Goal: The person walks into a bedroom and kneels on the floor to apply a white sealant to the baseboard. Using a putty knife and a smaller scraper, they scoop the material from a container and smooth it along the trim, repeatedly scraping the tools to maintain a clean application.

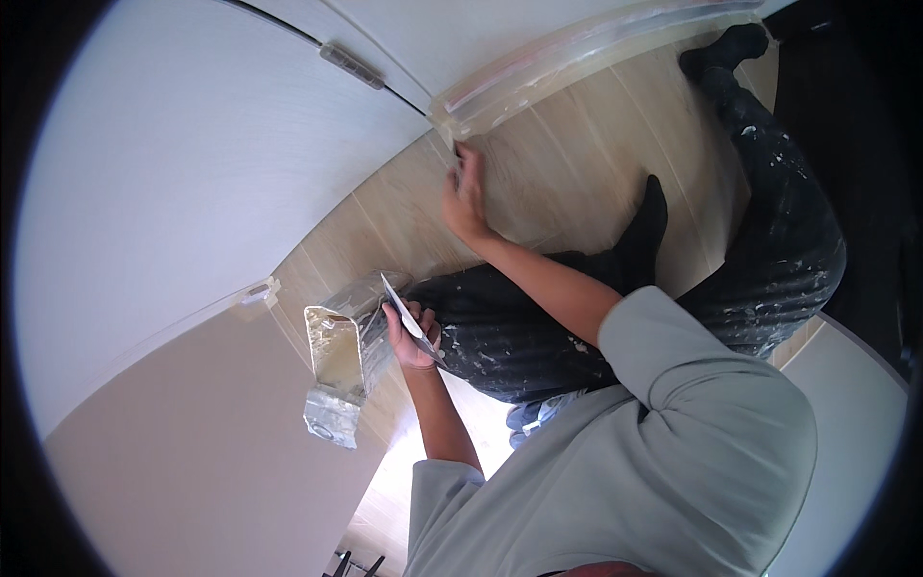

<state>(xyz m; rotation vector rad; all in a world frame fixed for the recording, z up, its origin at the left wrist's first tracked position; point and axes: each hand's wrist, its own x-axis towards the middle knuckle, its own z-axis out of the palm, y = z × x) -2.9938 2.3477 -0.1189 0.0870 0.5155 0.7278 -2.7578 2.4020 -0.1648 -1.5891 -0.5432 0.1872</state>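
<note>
My left hand is closed round a wide, flat filling knife, its thin blade edge slanting up past my fingers. Just left of that hand stands a cut-open plastic container with smeared walls and cream-coloured putty inside. A flap of it hangs toward the lower left. My right hand reaches forward to the floor-level corner where the white door panel meets the taped baseboard. Its fingers are pinched together near the corner; whatever they hold is too small and blurred to make out.
Clear film and tape cover the baseboard along the far wall. A hinge sits on the white door. My legs in splattered black trousers stretch over the wood-look floor. Another taped corner lies left, beside a beige wall.
</note>
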